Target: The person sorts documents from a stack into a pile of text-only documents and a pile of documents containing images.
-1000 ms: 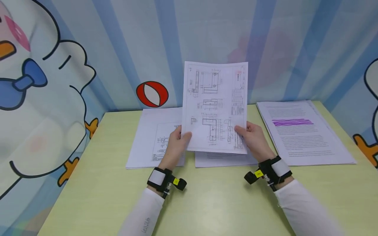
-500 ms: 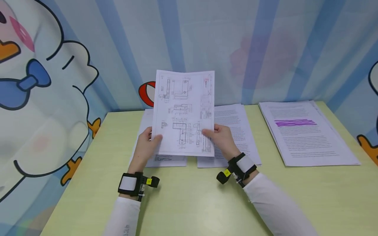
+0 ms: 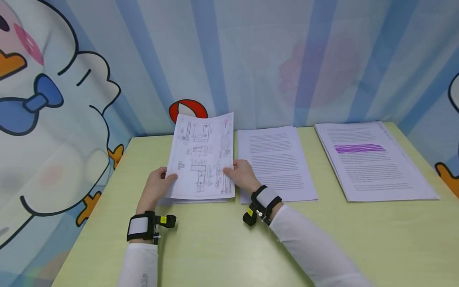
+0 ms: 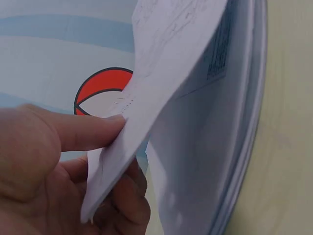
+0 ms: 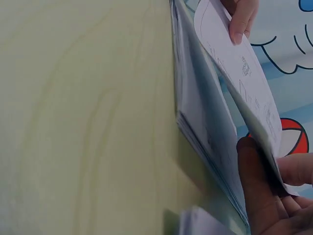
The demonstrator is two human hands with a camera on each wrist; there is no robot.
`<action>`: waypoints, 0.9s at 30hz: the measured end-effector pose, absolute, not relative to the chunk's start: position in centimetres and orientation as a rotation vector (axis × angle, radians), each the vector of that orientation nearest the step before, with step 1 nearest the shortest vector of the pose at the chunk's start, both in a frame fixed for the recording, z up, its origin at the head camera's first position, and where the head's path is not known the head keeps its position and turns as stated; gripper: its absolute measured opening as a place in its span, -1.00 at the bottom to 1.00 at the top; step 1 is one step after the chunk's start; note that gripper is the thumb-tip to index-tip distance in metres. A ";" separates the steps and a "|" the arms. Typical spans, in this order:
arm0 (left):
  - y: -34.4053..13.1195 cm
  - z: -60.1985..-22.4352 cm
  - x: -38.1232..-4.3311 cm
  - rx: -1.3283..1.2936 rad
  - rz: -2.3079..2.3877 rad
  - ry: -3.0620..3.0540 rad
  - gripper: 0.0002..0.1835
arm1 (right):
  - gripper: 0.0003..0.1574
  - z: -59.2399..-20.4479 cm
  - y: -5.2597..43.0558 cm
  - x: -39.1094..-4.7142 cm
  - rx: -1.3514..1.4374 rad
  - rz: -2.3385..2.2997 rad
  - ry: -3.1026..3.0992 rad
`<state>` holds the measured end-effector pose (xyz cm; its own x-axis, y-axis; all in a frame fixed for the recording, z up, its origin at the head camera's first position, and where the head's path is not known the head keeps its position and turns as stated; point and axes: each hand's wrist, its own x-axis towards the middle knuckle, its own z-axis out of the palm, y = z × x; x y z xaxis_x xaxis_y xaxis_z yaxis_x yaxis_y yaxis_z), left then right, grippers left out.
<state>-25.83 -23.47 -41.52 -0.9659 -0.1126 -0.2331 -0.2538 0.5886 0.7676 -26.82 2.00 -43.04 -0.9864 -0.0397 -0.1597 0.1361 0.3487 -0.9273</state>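
A: Hand state?
B: Left hand (image 3: 154, 188) and right hand (image 3: 245, 175) both pinch the drawing printout (image 3: 201, 155), opposite side edges.
A: Location?
B: Tilted over the left paper stack (image 4: 205, 137), toward the desk's (image 3: 215, 251) back-left corner. Highlighted stack (image 3: 376, 169) sits near back-right corner.

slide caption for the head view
Left hand and right hand hold a printed drawing over the leftmost paper stack.
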 end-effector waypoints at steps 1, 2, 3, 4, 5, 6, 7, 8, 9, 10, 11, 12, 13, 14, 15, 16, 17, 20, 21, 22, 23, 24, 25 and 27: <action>-23.7 -41.7 -25.9 -0.324 1.310 2.649 -0.49 | -0.65 -43.2 1.6 -26.9 0.062 -1.673 2.467; -24.0 -41.9 -25.9 -0.347 1.303 2.639 -0.49 | -0.62 -43.3 1.2 -26.9 0.045 -1.638 2.485; -24.2 -42.1 -26.0 -0.368 1.292 2.633 -0.48 | -0.59 -43.4 0.8 -26.9 0.035 -1.595 2.513; -24.4 -42.3 -26.0 -0.388 1.284 2.626 -0.47 | -0.58 -43.5 0.5 -26.9 0.021 -1.555 2.544; -24.5 -42.5 -26.0 -0.408 1.278 2.621 -0.45 | -0.58 -43.5 0.2 -26.9 0.007 -1.516 2.580; -24.7 -42.7 -26.0 -0.429 1.279 2.616 -0.44 | -0.60 -43.6 -0.1 -26.9 0.000 -1.488 2.608; -24.8 -42.8 -26.1 -0.445 1.288 2.610 -0.42 | -0.62 -43.6 -0.3 -26.9 0.001 -1.463 2.635; -24.9 -42.9 -26.1 -0.468 1.298 2.602 -0.41 | -0.65 -43.6 -0.4 -26.8 0.004 -1.435 2.667; -25.0 -43.1 -26.1 -0.482 1.307 2.599 -0.39 | -0.68 -43.6 -0.5 -26.8 0.000 -1.410 2.697; -25.0 -43.2 -26.1 -0.497 1.314 2.595 -0.38 | -0.70 -43.5 -0.6 -26.8 -0.006 -1.384 2.720; -25.1 -43.2 -26.1 -0.511 1.323 2.590 -0.37 | -0.71 -43.5 -0.7 -26.7 -0.006 -1.359 2.735; -25.0 -43.3 -26.1 -0.520 1.332 2.588 -0.36 | -0.72 -43.4 -0.7 -26.7 0.001 -1.321 2.752; -25.0 -43.3 -26.2 -0.523 1.339 2.588 -0.36 | -0.71 -43.4 -0.7 -26.7 0.008 -1.283 2.766; -24.9 -43.3 -26.2 -0.527 1.340 2.592 -0.36 | -0.71 -43.3 -0.7 -26.7 0.013 -1.242 2.781; -24.9 -43.3 -26.2 -0.528 1.344 2.597 -0.36 | -0.69 -43.2 -0.7 -26.7 0.018 -1.197 2.796; -24.8 -43.3 -26.2 -0.526 1.347 2.604 -0.36 | -0.63 -43.2 -0.7 -26.6 0.023 -1.152 2.811; -24.7 -43.3 -26.2 -0.527 1.353 2.610 -0.36 | -0.54 -43.1 -0.7 -26.6 0.026 -1.111 2.825; -24.7 -43.2 -26.0 -0.535 1.350 2.636 -0.37 | -0.29 -43.0 -0.8 -26.5 0.005 -1.019 2.870; -24.7 -43.1 -25.9 -0.538 1.349 2.642 -0.38 | -0.23 -42.9 -0.8 -26.5 -0.012 -0.996 2.886; -24.7 -43.1 -25.9 -0.541 1.343 2.649 -0.38 | -0.20 -42.8 -0.8 -26.4 -0.029 -0.976 2.903; -24.7 -43.1 -25.8 -0.549 1.342 2.650 -0.39 | -0.24 -42.8 -0.8 -26.3 -0.048 -0.957 2.920; -24.7 -43.1 -25.8 -0.557 1.339 2.655 -0.40 | -0.31 -42.7 -0.8 -26.2 -0.068 -0.938 2.939; -24.7 -43.2 -25.8 -0.566 1.332 2.669 -0.41 | -0.39 -42.6 -0.8 -26.2 -0.090 -0.923 2.953; -24.8 -43.4 -26.0 -0.583 1.318 2.676 -0.42 | -0.53 -42.4 -0.6 -26.0 -0.130 -0.891 2.980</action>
<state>-25.98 -24.83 -43.37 -0.9214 -0.2928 -0.2555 -0.3811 0.5518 0.7418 -26.02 -0.61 -42.43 -0.9961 -0.0881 -0.0031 -0.0720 0.8327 -0.5490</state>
